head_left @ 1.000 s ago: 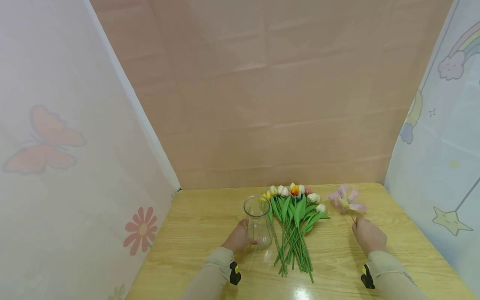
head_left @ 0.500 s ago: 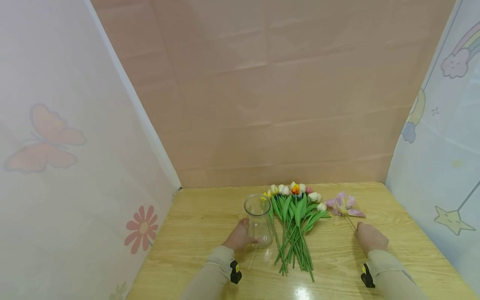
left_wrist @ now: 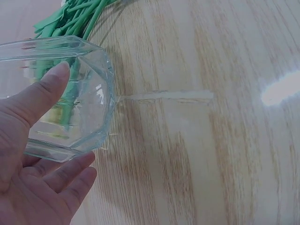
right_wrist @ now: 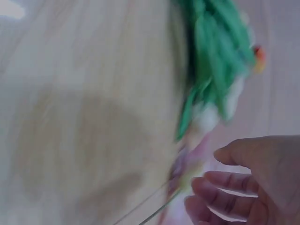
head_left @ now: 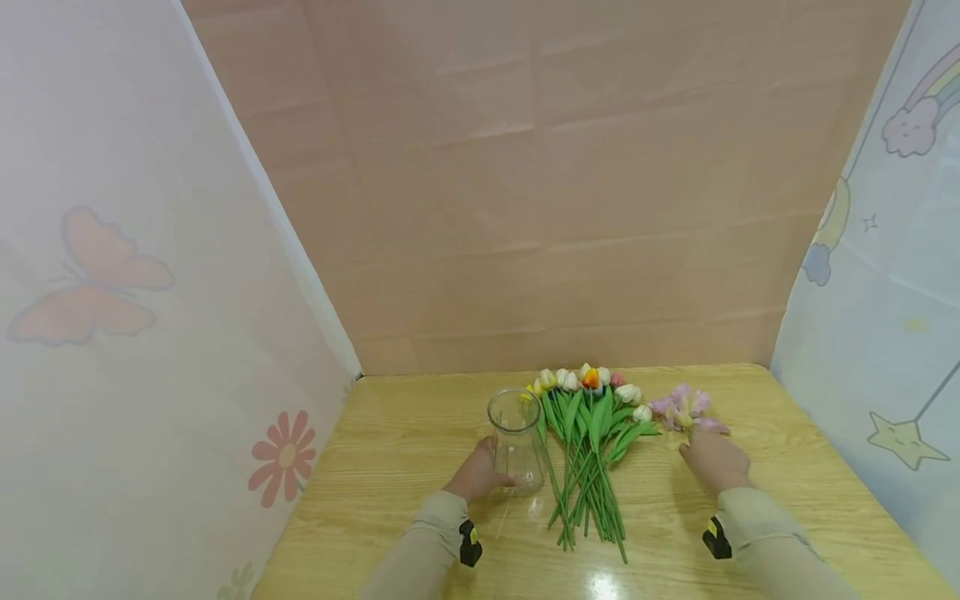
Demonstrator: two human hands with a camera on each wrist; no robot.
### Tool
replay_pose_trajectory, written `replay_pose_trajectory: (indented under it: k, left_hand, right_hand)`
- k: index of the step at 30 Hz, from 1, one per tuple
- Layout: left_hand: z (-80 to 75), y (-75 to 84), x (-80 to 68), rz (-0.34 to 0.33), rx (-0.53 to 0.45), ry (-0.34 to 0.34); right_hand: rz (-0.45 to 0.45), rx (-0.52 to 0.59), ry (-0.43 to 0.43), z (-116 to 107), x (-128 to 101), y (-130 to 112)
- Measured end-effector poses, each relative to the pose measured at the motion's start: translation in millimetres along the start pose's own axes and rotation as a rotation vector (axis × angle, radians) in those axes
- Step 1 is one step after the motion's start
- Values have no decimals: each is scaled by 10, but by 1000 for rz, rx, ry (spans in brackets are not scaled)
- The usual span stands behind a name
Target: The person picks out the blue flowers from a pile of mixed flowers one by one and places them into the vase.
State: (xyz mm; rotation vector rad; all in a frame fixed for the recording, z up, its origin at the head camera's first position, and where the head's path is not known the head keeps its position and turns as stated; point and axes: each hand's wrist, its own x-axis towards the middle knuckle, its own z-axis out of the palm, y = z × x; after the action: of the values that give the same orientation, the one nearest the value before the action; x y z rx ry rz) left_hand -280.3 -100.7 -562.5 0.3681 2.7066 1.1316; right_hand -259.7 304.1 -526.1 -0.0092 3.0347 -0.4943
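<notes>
In the head view a clear glass vase [head_left: 517,450] stands on the table. My left hand [head_left: 478,472] grips it low on its left side. The left wrist view shows the thumb along the near glass of the vase [left_wrist: 89,108] and the fingers round its other side. At the right lies a pink-purple artificial flower [head_left: 681,408] with thin stems. My right hand [head_left: 716,461] is over those stems. In the right wrist view the right hand [right_wrist: 253,192] has its thumb and fingers apart beside the blurred flower [right_wrist: 192,171], with nothing between them.
A bunch of artificial tulips [head_left: 592,450], white, yellow, pink and orange with green stems, lies between the vase and the pink flower. A light strip [left_wrist: 173,96] runs along the wooden table [head_left: 405,417] beside the vase base. Fabric walls enclose the table's back and sides.
My right hand has lowered the pink flower to the table beside the tulips and let go of its stems, then shifted slightly left and up. The left hand and the vase have stayed put.
</notes>
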Motion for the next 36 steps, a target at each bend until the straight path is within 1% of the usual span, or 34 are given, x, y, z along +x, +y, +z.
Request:
replay_pose_trajectory:
  k: [1,3,5,7,9,10,11,12,13,14,17,18,21,24,27,29,36]
  left_hand:
    - [-2,5,-1,-2,2,-1]
    - [-6,13,2,-3,-4,-3]
    - [-7,20,4,-5,-1,-5]
    - [-6,21,4,-7,1,-6]
    - [-7,18,-2,-13,-3,-7]
    - [-4,14,-4,-19,-1,-7]
    - [0,9,-7,-25,0,-7]
    - [2,6,-8,-25,-3,-5]
    - [5,2,-10,-27,0,-6]
    - [4,1,-10,-27,2,-5]
    - [1,6,-10,-20,8,-4]
    - [-2,12,-10,-19,7,-5]
    - [-7,31,-12,-27,8,-7]
    - [-3,40,-11,-36,2,-7]
    - [7,40,-6,-40,-3,-7]
    - [14,37,-1,-46,0,-7]
    - [10,41,6,-52,21,-3]
  right_hand:
    - [-8,19,-16,-31,9,-110]
    - [-62,67,-39,-82,24,-342]
    - [-155,122,-72,-85,23,-556]
    - [-265,183,-163,-58,2,-742]
    - [-358,241,-279,-7,-30,-885]
    - [-382,273,-337,25,-48,-942]
    - [-393,279,-373,63,-65,-988]
    - [-395,277,-387,99,-80,-1026]
    - [-386,265,-379,138,-92,-1054]
    - [-375,236,-347,179,-96,-1074]
    - [-316,146,-210,318,-78,-1089]
    - [-295,131,-168,367,-65,-1083]
    - [-245,121,-83,519,-2,-1042]
    - [-206,149,-28,648,67,-1005]
    - [-180,169,8,734,125,-987]
    - [-161,171,15,762,154,-989]
    - [-84,116,-3,764,227,-1042]
